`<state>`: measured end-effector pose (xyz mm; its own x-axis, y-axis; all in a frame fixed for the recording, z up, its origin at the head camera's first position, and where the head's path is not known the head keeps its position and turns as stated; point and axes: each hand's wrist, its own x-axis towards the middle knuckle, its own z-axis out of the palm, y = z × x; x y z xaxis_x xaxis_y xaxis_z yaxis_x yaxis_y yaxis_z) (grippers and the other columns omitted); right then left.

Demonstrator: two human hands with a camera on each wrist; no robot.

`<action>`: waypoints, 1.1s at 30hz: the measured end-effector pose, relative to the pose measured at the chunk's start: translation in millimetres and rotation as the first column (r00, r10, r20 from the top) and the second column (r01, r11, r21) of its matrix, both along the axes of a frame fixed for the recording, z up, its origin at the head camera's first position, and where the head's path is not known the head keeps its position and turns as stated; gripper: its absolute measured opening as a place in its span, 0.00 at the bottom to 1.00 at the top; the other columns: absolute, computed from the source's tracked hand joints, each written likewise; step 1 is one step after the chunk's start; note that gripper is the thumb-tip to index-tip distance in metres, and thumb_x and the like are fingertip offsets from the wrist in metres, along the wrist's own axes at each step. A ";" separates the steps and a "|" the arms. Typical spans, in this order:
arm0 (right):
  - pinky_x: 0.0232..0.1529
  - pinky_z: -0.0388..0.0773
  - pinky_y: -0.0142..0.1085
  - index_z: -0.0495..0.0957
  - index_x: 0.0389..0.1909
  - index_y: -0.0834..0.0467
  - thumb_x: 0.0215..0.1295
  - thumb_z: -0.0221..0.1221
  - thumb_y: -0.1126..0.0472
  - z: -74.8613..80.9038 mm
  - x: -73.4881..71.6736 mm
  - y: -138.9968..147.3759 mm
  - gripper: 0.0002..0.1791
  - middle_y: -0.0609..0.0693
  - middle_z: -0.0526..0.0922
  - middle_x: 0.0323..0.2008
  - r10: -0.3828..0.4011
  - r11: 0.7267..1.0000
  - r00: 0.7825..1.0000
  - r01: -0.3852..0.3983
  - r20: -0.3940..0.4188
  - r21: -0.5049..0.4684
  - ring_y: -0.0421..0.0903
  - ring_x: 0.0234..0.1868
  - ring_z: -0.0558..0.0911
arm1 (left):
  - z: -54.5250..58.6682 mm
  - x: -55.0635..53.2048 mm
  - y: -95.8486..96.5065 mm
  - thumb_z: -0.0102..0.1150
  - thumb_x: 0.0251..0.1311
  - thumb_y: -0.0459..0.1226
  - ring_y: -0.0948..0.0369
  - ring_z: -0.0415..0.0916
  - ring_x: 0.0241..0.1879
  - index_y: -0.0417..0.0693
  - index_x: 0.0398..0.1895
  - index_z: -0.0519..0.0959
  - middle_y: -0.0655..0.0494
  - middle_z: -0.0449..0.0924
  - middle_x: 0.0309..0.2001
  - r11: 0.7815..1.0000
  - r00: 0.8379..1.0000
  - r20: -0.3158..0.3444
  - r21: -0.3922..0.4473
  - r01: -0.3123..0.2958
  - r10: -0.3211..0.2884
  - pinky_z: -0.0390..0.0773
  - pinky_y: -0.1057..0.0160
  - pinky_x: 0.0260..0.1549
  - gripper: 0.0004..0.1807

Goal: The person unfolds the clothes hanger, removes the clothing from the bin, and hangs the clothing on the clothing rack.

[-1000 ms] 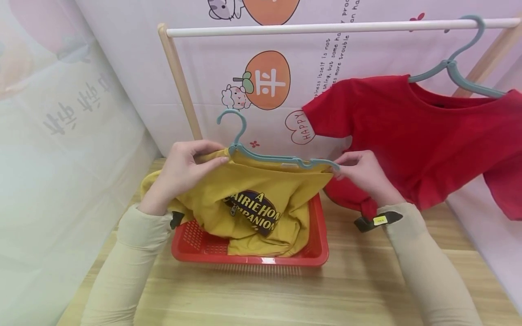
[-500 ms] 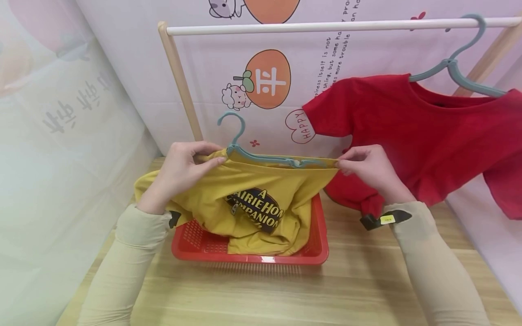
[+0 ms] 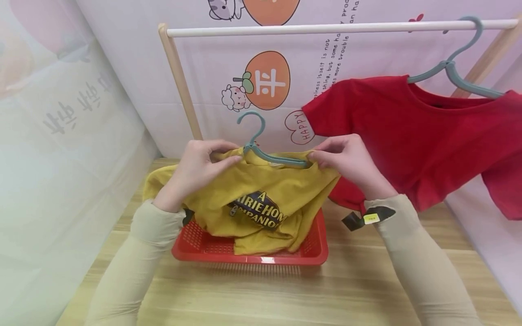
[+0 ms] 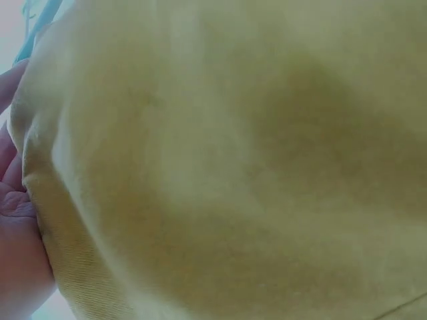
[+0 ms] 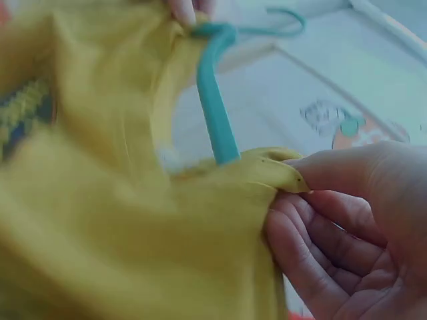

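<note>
A yellow T-shirt [image 3: 220, 190] with a dark printed logo is held up by its neckline, its lower part bunched in a red basket [image 3: 248, 259]. My left hand [image 3: 200, 167] pinches the shirt at the left of the neck, beside the neck of a blue-green hanger [image 3: 281, 160]. The hanger's hook stands up free, and its right arm runs into the collar. My right hand [image 3: 346, 160] pinches the right side of the neckline; in the right wrist view thumb and fingers grip folded cloth [image 5: 273, 175] beside the hanger arm [image 5: 217, 113]. Yellow cloth fills most of the left wrist view.
A clothes rack with a white rail [image 3: 285, 30] and wooden posts stands behind. From its right end hangs a red T-shirt [image 3: 391, 136] on another hanger [image 3: 448, 68]. The basket rests on a wood-grain table [image 3: 228, 294]. Printed sheets cover the back and left sides.
The right hand has shifted left from the hanger's end to the neckline, and the hanger's right arm has gone inside the shirt. Left hand and hanger hook have moved slightly right.
</note>
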<state>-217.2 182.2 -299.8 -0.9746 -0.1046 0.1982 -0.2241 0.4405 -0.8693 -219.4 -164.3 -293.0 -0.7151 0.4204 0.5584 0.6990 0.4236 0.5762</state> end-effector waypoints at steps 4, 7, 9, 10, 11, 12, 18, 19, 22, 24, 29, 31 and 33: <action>0.33 0.84 0.36 0.90 0.39 0.58 0.61 0.73 0.51 9.7 2.5 -17.8 0.14 0.53 0.88 0.32 0.035 0.999 0.999 -0.036 -0.032 -0.038 0.54 0.30 0.84 | 1.2 0.1 9.2 0.72 0.62 0.36 0.67 0.86 0.34 0.45 0.44 0.89 0.59 0.88 0.39 0.999 0.999 0.003 0.012 0.032 -0.032 0.85 0.66 0.34 0.09; 0.34 0.83 0.37 0.90 0.41 0.56 0.61 0.73 0.48 17.0 5.8 -24.7 0.16 0.53 0.88 0.33 0.048 0.999 0.998 -0.049 -0.042 -0.014 0.53 0.32 0.84 | 2.9 1.4 11.5 0.72 0.62 0.36 0.67 0.86 0.34 0.45 0.44 0.88 0.60 0.88 0.40 0.999 0.999 0.012 0.019 0.034 -0.034 0.85 0.66 0.33 0.09; 0.38 0.82 0.37 0.90 0.44 0.53 0.61 0.72 0.45 21.5 7.8 -23.4 0.18 0.50 0.88 0.36 0.060 0.998 0.997 -0.059 -0.042 0.030 0.51 0.36 0.84 | 5.6 2.7 9.2 0.72 0.62 0.36 0.66 0.86 0.34 0.45 0.44 0.88 0.60 0.88 0.39 0.999 0.999 0.029 0.040 0.026 -0.028 0.85 0.66 0.33 0.09; 0.39 0.82 0.37 0.90 0.46 0.51 0.62 0.71 0.44 23.8 8.8 -21.3 0.18 0.49 0.88 0.38 0.073 0.996 0.996 -0.070 -0.043 0.050 0.49 0.37 0.84 | 7.3 2.8 6.6 0.72 0.62 0.36 0.66 0.86 0.33 0.45 0.44 0.88 0.60 0.88 0.39 0.998 0.999 0.037 0.052 0.021 -0.023 0.85 0.66 0.32 0.09; 0.41 0.82 0.37 0.90 0.48 0.49 0.62 0.71 0.44 25.9 9.3 -18.4 0.18 0.48 0.88 0.39 0.088 0.994 0.995 -0.085 -0.043 0.072 0.48 0.38 0.85 | 9.3 3.2 3.5 0.72 0.62 0.36 0.65 0.86 0.33 0.44 0.45 0.88 0.59 0.88 0.38 0.998 0.999 0.044 0.066 0.015 -0.018 0.85 0.65 0.32 0.09; 0.43 0.82 0.36 0.89 0.49 0.48 0.62 0.71 0.44 27.8 9.9 -15.2 0.18 0.48 0.88 0.41 0.102 0.991 0.994 -0.098 -0.037 0.091 0.47 0.40 0.86 | 11.8 3.4 0.2 0.72 0.62 0.36 0.64 0.86 0.33 0.44 0.45 0.88 0.59 0.88 0.38 0.997 0.999 0.050 0.078 0.009 -0.013 0.85 0.65 0.32 0.10; 0.43 0.83 0.32 0.90 0.49 0.49 0.64 0.71 0.50 35.8 10.8 -3.5 0.15 0.48 0.89 0.43 0.169 0.975 0.984 -0.158 -0.060 0.156 0.46 0.41 0.86 | 25.6 5.1 -13.9 0.73 0.61 0.35 0.62 0.86 0.31 0.42 0.45 0.89 0.57 0.89 0.36 0.994 0.998 0.057 0.103 -0.028 0.022 0.83 0.68 0.31 0.10; 0.42 0.83 0.31 0.90 0.48 0.49 0.65 0.70 0.51 36.8 11.3 -3.5 0.13 0.47 0.89 0.42 0.174 0.974 0.981 -0.159 -0.081 0.164 0.46 0.41 0.86 | 26.8 5.3 -14.6 0.73 0.61 0.35 0.62 0.86 0.31 0.43 0.44 0.89 0.57 0.89 0.36 0.994 0.998 0.054 0.103 -0.030 0.025 0.83 0.69 0.31 0.10; 0.41 0.82 0.31 0.91 0.46 0.49 0.66 0.69 0.55 39.4 13.3 -6.9 0.10 0.46 0.89 0.39 0.198 0.968 0.969 -0.170 -0.146 0.182 0.45 0.39 0.85 | 28.3 5.9 -11.8 0.73 0.61 0.35 0.63 0.86 0.31 0.44 0.43 0.89 0.59 0.89 0.35 0.995 0.999 0.054 0.102 -0.012 0.007 0.83 0.68 0.31 0.09; 0.42 0.82 0.30 0.91 0.46 0.50 0.66 0.69 0.56 41.5 14.3 -12.5 0.09 0.46 0.89 0.38 0.226 0.960 0.958 -0.189 -0.178 0.205 0.44 0.38 0.85 | 28.4 5.8 -7.0 0.73 0.61 0.36 0.64 0.86 0.31 0.46 0.42 0.90 0.61 0.88 0.36 0.996 0.999 0.046 0.093 0.011 -0.015 0.83 0.68 0.32 0.08; 0.43 0.83 0.30 0.90 0.49 0.49 0.66 0.69 0.52 50.7 17.1 -17.7 0.12 0.43 0.89 0.39 0.256 0.940 0.952 -0.205 -0.169 0.273 0.41 0.39 0.86 | 29.9 6.6 1.8 0.72 0.62 0.37 0.64 0.86 0.33 0.46 0.43 0.90 0.62 0.88 0.37 0.994 0.998 0.034 0.094 0.057 -0.061 0.85 0.65 0.36 0.08; 0.43 0.83 0.30 0.89 0.50 0.48 0.66 0.69 0.51 54.5 18.5 -11.7 0.13 0.43 0.89 0.40 0.235 0.943 0.963 -0.191 -0.136 0.273 0.42 0.40 0.87 | 31.1 7.2 -0.4 0.73 0.61 0.36 0.64 0.86 0.32 0.45 0.43 0.90 0.61 0.88 0.37 0.993 0.998 0.033 0.109 0.046 -0.050 0.85 0.65 0.35 0.08; 0.43 0.83 0.30 0.89 0.50 0.47 0.66 0.69 0.49 56.8 19.3 -3.4 0.14 0.44 0.89 0.40 0.209 0.945 0.973 -0.175 -0.101 0.275 0.43 0.40 0.87 | 32.5 7.6 -4.2 0.73 0.61 0.35 0.63 0.86 0.31 0.45 0.43 0.90 0.60 0.88 0.37 0.993 0.999 0.032 0.115 0.024 -0.028 0.84 0.66 0.34 0.08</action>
